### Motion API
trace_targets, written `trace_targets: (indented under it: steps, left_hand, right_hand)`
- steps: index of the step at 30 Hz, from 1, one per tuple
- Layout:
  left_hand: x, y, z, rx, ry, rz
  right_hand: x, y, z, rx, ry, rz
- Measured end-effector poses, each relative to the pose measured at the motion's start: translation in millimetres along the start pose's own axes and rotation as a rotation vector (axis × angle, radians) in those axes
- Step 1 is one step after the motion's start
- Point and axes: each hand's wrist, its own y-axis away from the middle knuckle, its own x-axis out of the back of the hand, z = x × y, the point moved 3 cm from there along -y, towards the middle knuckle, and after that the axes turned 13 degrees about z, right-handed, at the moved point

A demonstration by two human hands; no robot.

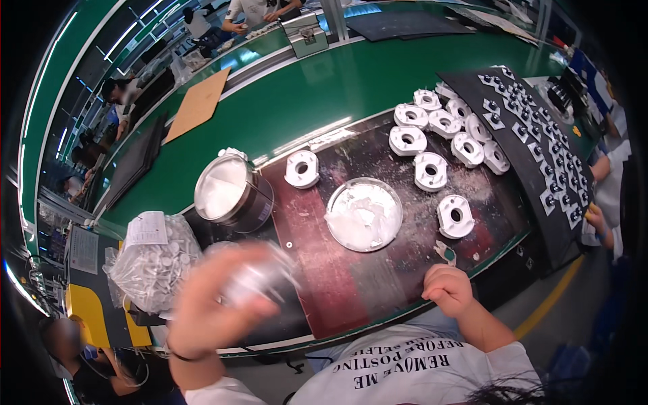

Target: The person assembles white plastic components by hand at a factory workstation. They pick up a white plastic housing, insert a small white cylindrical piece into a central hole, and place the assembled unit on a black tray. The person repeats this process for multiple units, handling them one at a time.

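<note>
My left hand (214, 294), smeared by motion, is over the front left of the work board. Its thumb and fingers curl round a blurred white part (260, 278); its exact kind does not show. At the board's front right edge my right hand (448, 290) is closed in a fist, and what it holds, if anything, is hidden. Just beyond it lies a small pale piece with a green spot (445, 252). A round shallow dish (364, 214) with white paste stands mid-board. White ring-shaped housings (455, 217) lie farther right, and one more housing (302, 169) sits behind the dish.
An open tin of white paste (225, 189) stands left of the board, beside a clear bag of small white parts (154, 263). A black sheet (533, 148) bearing rows of small parts leans over the right side. Cardboard (198, 104) lies on the green bench. Other people work beyond.
</note>
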Motion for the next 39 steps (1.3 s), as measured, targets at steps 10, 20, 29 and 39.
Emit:
trace_targets:
  steps: [10,20,29,39]
  left_hand:
    - [-154.7,42.6,-71.6,0.758,0.582,-0.513]
    - [-143.9,52.9,-75.2,0.303,0.211,-0.064]
    - [-164.2,86.2,-63.5,0.020,-0.044,0.038]
    - [-173.2,98.6,-63.7,-0.009,-0.180,0.117]
  right_hand:
    - [-22.9,-5.6,-10.7,-0.080,0.325,-0.119]
    - [-59.9,3.1,-13.7,-0.098,0.576,-0.239]
    - [-28.3,4.8,-27.9,0.031,0.478,-0.142]
    - [174.6,-18.9,-86.7,0.059,1.291,0.610]
